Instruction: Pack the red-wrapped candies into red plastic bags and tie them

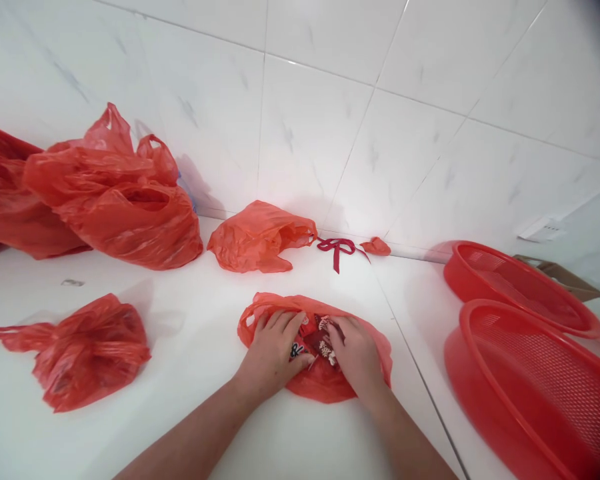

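Note:
Both my hands rest on a small red plastic bag [314,383] lying open on the white tiled floor. My left hand [276,350] lies over its left side, fingers bent and pressing on small red and white packets [324,339] inside. On the bag's right side, my right hand [356,353] has its fingers curled into the opening and touching the same packets. What exactly the fingers grip is hidden.
Several other red plastic bags lie around: a crumpled one [87,350] at the left, two large ones [125,200] at the back left, one [260,237] by the wall. A red ribbon [337,248] lies near it. Two red mesh baskets [535,380] stand at the right.

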A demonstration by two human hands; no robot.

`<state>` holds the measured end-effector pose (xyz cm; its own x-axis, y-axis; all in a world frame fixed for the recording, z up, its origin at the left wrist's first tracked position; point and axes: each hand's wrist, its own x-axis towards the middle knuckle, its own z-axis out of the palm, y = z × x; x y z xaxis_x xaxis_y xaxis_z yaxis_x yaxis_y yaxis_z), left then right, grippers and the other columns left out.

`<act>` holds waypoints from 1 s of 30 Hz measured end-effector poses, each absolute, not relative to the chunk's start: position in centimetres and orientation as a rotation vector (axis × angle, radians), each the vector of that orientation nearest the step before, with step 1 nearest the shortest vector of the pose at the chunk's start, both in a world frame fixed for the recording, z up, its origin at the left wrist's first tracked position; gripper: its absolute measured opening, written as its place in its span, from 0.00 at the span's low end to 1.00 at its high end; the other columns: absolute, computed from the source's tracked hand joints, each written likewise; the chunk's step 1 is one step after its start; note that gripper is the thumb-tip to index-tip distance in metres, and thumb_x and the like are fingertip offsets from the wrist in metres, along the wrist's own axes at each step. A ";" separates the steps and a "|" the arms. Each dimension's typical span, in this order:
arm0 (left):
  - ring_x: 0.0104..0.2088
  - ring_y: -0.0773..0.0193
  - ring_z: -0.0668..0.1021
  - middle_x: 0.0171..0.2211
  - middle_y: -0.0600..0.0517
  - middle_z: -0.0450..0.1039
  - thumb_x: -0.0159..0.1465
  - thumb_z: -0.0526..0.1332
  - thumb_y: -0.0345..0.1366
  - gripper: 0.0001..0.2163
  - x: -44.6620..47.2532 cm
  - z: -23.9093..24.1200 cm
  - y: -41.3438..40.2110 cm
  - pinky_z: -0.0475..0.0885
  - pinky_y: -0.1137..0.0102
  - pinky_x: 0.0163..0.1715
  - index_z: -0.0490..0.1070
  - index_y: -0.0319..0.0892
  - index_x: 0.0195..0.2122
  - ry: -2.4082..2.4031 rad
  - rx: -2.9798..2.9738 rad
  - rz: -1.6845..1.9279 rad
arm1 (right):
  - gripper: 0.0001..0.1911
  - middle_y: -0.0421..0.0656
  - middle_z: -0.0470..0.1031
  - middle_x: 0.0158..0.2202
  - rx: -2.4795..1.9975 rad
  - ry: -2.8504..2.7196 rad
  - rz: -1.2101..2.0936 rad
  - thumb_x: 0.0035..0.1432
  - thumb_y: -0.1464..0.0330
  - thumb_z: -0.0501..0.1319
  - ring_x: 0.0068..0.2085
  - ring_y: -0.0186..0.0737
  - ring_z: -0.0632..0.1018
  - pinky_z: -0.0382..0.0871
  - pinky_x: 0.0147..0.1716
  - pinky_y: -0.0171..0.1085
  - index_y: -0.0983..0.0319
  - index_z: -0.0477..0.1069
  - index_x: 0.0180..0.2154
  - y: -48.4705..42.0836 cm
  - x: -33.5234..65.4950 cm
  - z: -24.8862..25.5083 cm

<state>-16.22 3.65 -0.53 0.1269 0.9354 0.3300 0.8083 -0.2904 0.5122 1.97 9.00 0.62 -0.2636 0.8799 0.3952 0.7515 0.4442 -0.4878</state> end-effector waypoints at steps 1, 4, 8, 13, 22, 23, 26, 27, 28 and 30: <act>0.57 0.49 0.65 0.55 0.47 0.66 0.56 0.63 0.40 0.29 -16.2 -0.5 3.7 0.54 0.48 0.58 0.58 0.47 0.59 1.725 2.183 0.897 | 0.13 0.42 0.75 0.32 -1.413 -2.085 0.256 0.62 0.65 0.51 0.33 0.40 0.76 0.69 0.31 0.40 0.58 0.73 0.34 9.4 2.1 0.4; 0.55 0.50 0.67 0.55 0.47 0.67 0.56 0.63 0.40 0.30 -16.3 -0.6 3.6 0.55 0.49 0.58 0.56 0.46 0.60 1.709 2.157 0.900 | 0.13 0.45 0.75 0.28 -1.508 -2.163 0.167 0.59 0.62 0.54 0.31 0.44 0.76 0.67 0.29 0.41 0.60 0.72 0.30 9.9 2.0 0.0; 0.55 0.50 0.67 0.56 0.46 0.66 0.56 0.63 0.40 0.32 -16.3 -0.7 3.5 0.57 0.51 0.58 0.54 0.46 0.61 1.691 2.140 0.911 | 0.09 0.44 0.74 0.28 -1.541 -2.260 0.153 0.57 0.63 0.56 0.31 0.45 0.75 0.65 0.30 0.41 0.60 0.71 0.31 9.6 1.4 -0.2; 0.55 0.51 0.68 0.55 0.46 0.67 0.56 0.63 0.39 0.32 -16.2 -0.5 3.4 0.57 0.51 0.58 0.54 0.46 0.61 1.701 2.096 0.891 | 0.05 0.42 0.73 0.30 -1.479 -2.125 0.251 0.57 0.67 0.54 0.33 0.41 0.74 0.65 0.32 0.39 0.59 0.66 0.30 9.2 1.3 -0.1; 0.54 0.51 0.69 0.54 0.46 0.68 0.56 0.63 0.40 0.32 -16.2 -0.4 3.5 0.58 0.52 0.57 0.54 0.47 0.61 1.702 2.092 0.910 | 0.08 0.41 0.72 0.33 -1.369 -1.850 0.536 0.59 0.68 0.50 0.35 0.39 0.73 0.69 0.36 0.40 0.58 0.67 0.37 9.0 1.9 0.8; 0.54 0.50 0.70 0.54 0.46 0.68 0.55 0.63 0.40 0.32 -16.2 -0.4 3.5 0.58 0.52 0.57 0.55 0.47 0.61 1.707 2.094 0.913 | 0.09 0.42 0.72 0.35 -1.346 -1.824 0.548 0.59 0.68 0.50 0.37 0.40 0.74 0.69 0.38 0.41 0.57 0.67 0.39 8.9 1.9 0.8; 0.53 0.50 0.70 0.53 0.46 0.68 0.55 0.63 0.40 0.31 -16.2 -0.4 3.5 0.58 0.52 0.56 0.56 0.46 0.60 1.716 2.097 0.916 | 0.10 0.44 0.73 0.40 -1.259 -1.734 0.562 0.60 0.67 0.51 0.42 0.41 0.74 0.70 0.41 0.42 0.58 0.68 0.42 8.8 1.9 0.9; 0.53 0.50 0.70 0.53 0.46 0.68 0.55 0.63 0.40 0.31 -16.2 -0.4 3.5 0.58 0.52 0.56 0.56 0.46 0.60 1.717 2.096 0.914 | 0.10 0.44 0.73 0.40 -1.240 -1.707 0.555 0.60 0.67 0.51 0.42 0.41 0.74 0.70 0.42 0.42 0.58 0.68 0.41 8.7 1.9 1.0; 0.53 0.50 0.70 0.53 0.46 0.68 0.55 0.63 0.40 0.31 -16.2 -0.4 3.5 0.58 0.52 0.56 0.56 0.46 0.60 1.717 2.095 0.911 | 0.09 0.45 0.73 0.40 -1.232 -1.697 0.548 0.60 0.67 0.51 0.42 0.41 0.74 0.70 0.43 0.42 0.59 0.68 0.40 8.7 1.8 1.0; 0.53 0.50 0.70 0.54 0.46 0.68 0.55 0.63 0.40 0.31 -16.2 -0.3 3.5 0.58 0.53 0.56 0.56 0.46 0.60 1.715 2.091 0.904 | 0.09 0.45 0.73 0.41 -1.240 -1.731 0.540 0.61 0.67 0.52 0.42 0.41 0.74 0.70 0.43 0.42 0.59 0.69 0.39 8.8 1.8 0.9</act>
<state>-16.20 3.49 -0.33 0.0951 0.9544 0.2830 0.7730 -0.2499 0.5831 1.82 8.79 0.95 -0.0807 0.9045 0.4187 0.5063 0.3990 -0.7645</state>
